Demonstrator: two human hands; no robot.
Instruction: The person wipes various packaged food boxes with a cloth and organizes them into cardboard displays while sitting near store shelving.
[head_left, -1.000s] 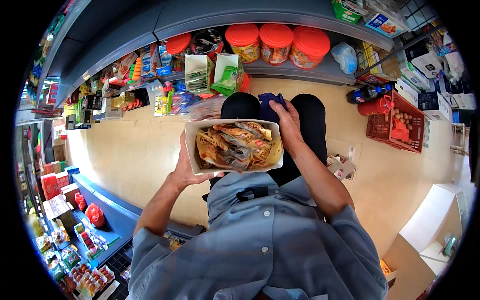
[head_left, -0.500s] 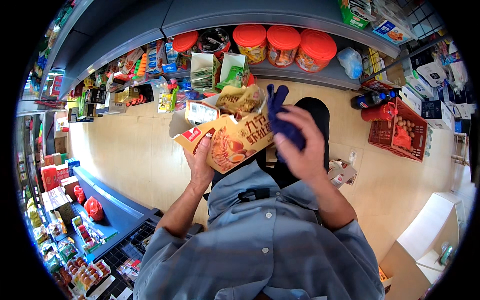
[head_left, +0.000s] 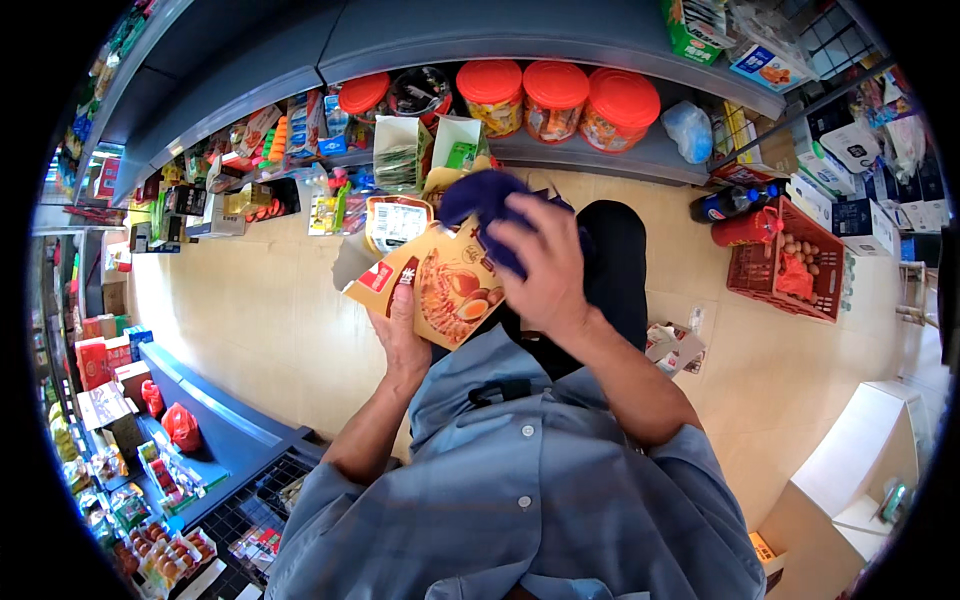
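My left hand (head_left: 402,338) grips the lower left edge of a yellow cardboard snack box (head_left: 448,290), its thumb on the printed front. The box is tilted, and its top is open. A packet with a white label (head_left: 398,222) shows inside it, and gold packaging (head_left: 447,178) shows behind the cloth. My right hand (head_left: 543,265) is closed on a dark purple-blue cloth (head_left: 488,200), which lies across the upper right of the box. Motion blurs its fingers a little, and the cloth hides part of the box front.
Red-lidded tubs (head_left: 556,95) and open white cartons (head_left: 400,150) stand along the low shelf (head_left: 650,150) ahead. To the right, a red crate (head_left: 755,275) holds eggs beside dark bottles (head_left: 735,203). A torn carton (head_left: 672,348) lies on the floor; a blue-grey shelf unit (head_left: 225,400) is at left.
My right hand has swept the cloth leftward, from the right end of the box onto its upper front. My left hand keeps its hold on the box.
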